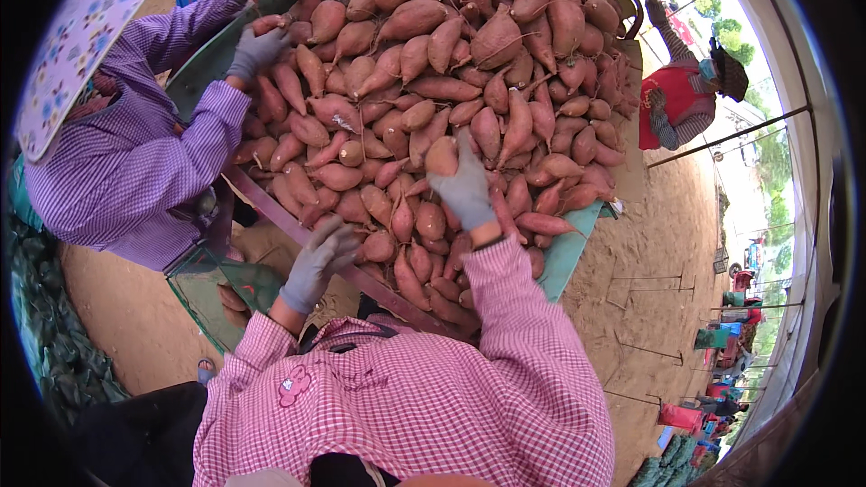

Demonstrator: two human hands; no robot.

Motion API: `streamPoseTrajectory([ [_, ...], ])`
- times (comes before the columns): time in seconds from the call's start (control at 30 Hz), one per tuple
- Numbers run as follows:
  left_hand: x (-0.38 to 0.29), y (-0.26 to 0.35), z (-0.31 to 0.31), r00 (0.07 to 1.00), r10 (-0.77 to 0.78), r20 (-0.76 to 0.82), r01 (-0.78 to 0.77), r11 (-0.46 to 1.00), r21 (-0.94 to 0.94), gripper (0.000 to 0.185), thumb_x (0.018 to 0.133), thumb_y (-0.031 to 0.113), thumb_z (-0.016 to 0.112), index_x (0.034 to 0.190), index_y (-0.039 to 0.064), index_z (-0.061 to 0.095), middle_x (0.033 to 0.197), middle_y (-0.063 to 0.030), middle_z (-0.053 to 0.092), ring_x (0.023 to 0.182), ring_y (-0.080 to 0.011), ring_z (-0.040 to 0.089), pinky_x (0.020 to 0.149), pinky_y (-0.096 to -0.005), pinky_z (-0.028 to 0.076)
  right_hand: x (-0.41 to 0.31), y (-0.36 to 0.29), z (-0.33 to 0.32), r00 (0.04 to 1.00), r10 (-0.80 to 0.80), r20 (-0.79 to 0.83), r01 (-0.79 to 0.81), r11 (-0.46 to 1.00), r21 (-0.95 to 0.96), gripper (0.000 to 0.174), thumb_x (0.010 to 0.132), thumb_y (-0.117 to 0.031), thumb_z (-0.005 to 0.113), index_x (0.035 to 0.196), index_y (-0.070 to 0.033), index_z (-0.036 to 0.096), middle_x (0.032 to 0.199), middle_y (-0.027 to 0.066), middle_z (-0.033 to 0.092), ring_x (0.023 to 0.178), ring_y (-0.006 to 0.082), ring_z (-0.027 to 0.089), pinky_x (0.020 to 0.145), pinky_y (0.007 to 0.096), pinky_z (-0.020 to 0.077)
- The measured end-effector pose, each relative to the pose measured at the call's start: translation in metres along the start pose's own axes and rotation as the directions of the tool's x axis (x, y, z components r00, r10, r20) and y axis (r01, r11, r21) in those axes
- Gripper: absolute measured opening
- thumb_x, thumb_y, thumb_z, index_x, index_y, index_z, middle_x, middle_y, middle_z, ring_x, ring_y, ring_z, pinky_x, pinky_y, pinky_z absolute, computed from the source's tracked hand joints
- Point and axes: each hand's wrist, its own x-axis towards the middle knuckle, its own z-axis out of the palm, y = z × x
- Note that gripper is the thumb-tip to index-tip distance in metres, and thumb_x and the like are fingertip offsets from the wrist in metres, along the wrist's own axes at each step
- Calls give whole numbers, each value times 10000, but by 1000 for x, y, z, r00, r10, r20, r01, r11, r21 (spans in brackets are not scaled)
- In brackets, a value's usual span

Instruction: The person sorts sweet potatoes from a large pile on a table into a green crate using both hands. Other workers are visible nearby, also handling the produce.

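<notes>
A large heap of reddish sweet potatoes (406,84) fills the sorting table in front of me. My right hand (467,189), in a grey work glove, reaches into the heap with thumb and fingers around a rounded sweet potato (442,157). My left hand (321,265), gloved alike, hovers by the table's reddish near rim (270,211), with its fingers apart and nothing visible in it. Left of that hand, a green mesh-sided container (196,284) has a few sweet potatoes (233,303) visible in it.
At left, a co-worker in a purple checked shirt (122,189) handles sweet potatoes with gloved hands (259,51). Another person in a red apron (676,98) stands beyond the heap's right side. Filled green mesh sacks (54,318) line the left; thin metal rods (649,348) stand over the dirt floor.
</notes>
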Motion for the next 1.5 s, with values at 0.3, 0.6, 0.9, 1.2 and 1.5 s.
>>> streamPoseTrajectory([
  [0.3,19,-29,-7,993,-103,49,114,880,-460,586,1048,362,554,1538,85,390,1463,-117,539,1306,-307,560,1129,-485,441,52,-43,-43,956,-245,-163,282,918,278,704,898,-229,736,1489,37,462,1454,251,543,1340,382,525,1161,424,381],
  [0.6,-59,-44,-68,954,-55,-294,-61,927,-371,592,1006,440,623,1488,131,471,1376,-116,615,1163,-348,639,985,-492,542,247,-21,-61,902,14,-432,-166,934,-317,1063,664,-548,863,1457,-16,397,1346,259,522,1212,427,571,1059,480,473],
  [0.9,-146,-57,-147,879,99,-466,-260,920,-295,514,998,395,645,1401,94,539,1262,-72,653,1083,-239,648,891,-408,559,125,8,-93,894,-60,-444,366,670,646,872,832,-109,797,1545,56,325,1524,193,439,1376,330,471,1155,382,394],
  [1.2,-201,-92,-279,776,143,-614,-487,754,-440,368,996,252,660,1308,63,613,1267,-52,666,1117,-229,625,964,-374,521,-97,-34,61,794,62,605,-600,-86,795,680,967,-450,638,1489,-50,464,1489,132,538,1366,336,507,1181,505,389],
  [1.5,-227,-89,-343,719,65,-692,-332,907,-260,396,1020,437,608,1268,131,646,1158,-28,682,1005,-180,634,914,-380,523,-228,-176,283,191,-173,966,-745,616,257,467,1032,-367,598,1346,-22,602,1263,90,658,1125,253,636,1033,377,496],
])
